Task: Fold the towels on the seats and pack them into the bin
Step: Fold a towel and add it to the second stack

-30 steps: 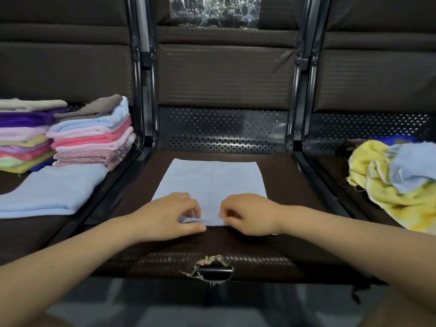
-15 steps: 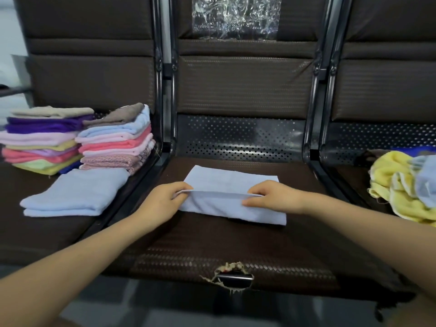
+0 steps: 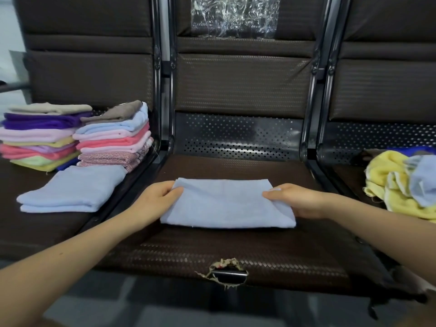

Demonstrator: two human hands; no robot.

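Brown padded middle seat (image 3: 236,251), torn front edge. My left hand (image 3: 154,200) and right hand (image 3: 298,200) grip the folded light-blue towel (image 3: 226,204) ends there. Folded stacks (image 3: 77,135) left, yellow towel pile (image 3: 396,185) right.

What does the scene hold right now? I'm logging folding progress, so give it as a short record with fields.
towel in work: light blue towel, folded, flat on the middle seat
left hand: grips the towel's left end
right hand: grips the towel's right end
done: folded blue towel and two stacks of folded towels on the left seat
left to fold: crumpled yellow and blue towels on the right seat
bin: not in view
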